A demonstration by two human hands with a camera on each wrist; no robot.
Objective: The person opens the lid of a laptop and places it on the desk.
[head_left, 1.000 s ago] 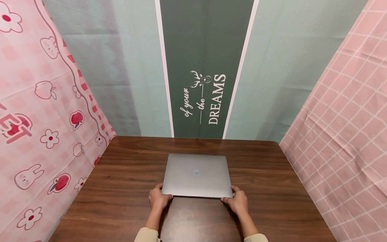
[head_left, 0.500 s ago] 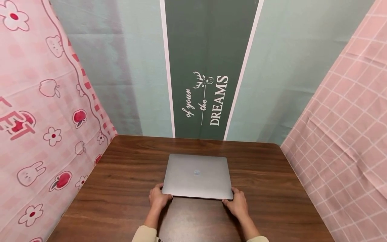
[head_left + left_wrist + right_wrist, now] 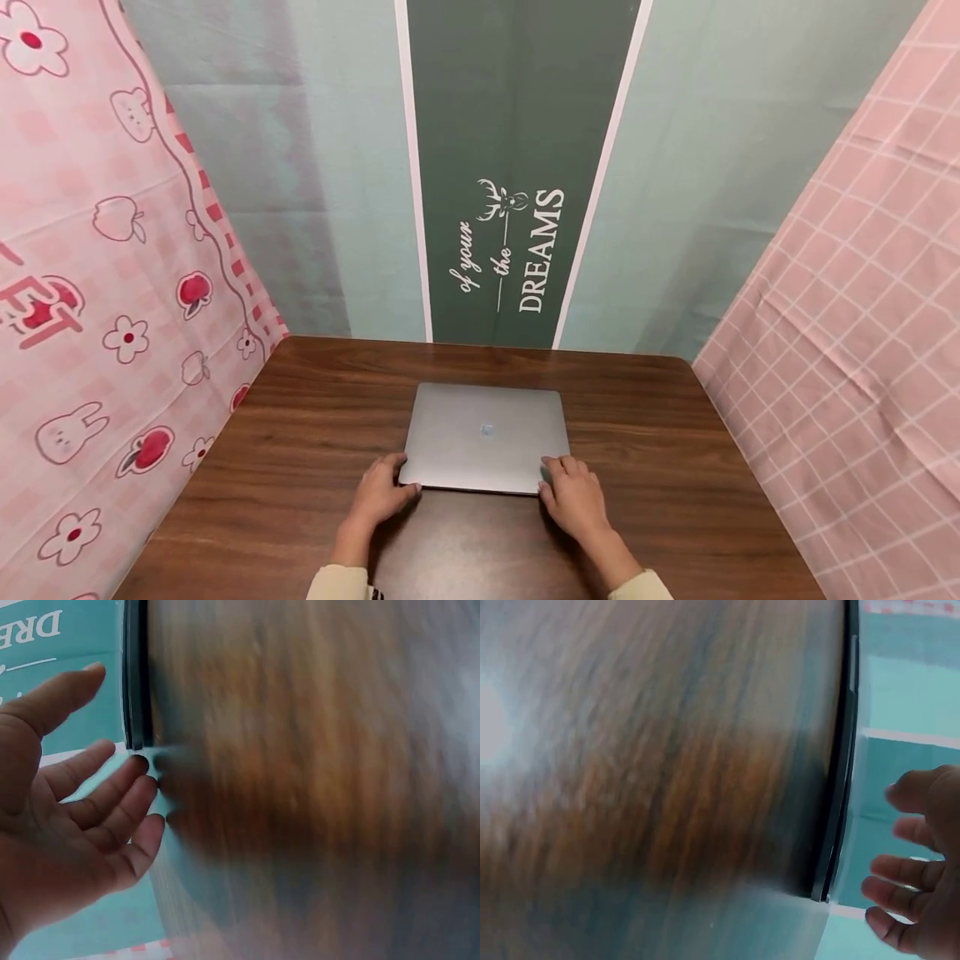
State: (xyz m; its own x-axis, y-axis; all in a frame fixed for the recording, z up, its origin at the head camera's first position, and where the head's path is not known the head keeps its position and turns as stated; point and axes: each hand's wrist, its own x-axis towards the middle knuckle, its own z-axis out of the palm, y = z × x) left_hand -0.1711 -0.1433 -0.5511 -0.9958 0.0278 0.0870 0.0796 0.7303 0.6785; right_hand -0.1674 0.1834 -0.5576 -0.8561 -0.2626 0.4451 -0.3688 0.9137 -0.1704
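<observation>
A closed grey laptop with a small shiny logo on its lid lies flat on the wooden table. My left hand is at its near left corner, with relaxed, spread fingers. In the left wrist view the thumb stands off the laptop's dark edge and the fingertips are just beside its corner. At the near right corner, my right hand has its fingers loosely bent and overlaps the lid in the head view. The right wrist view shows those fingers spread, with a gap between them and the laptop's edge.
The brown wood-grain table has rounded far corners. Behind it hangs a green curtain with white lettering. A pink patterned cloth borders the left side, and a pink checked cloth the right.
Both hands have loosened their grip on the laptop's near corners. The left hand has drawn slightly outward; the right has shifted inward over the corner. The laptop stays nearly in place.
</observation>
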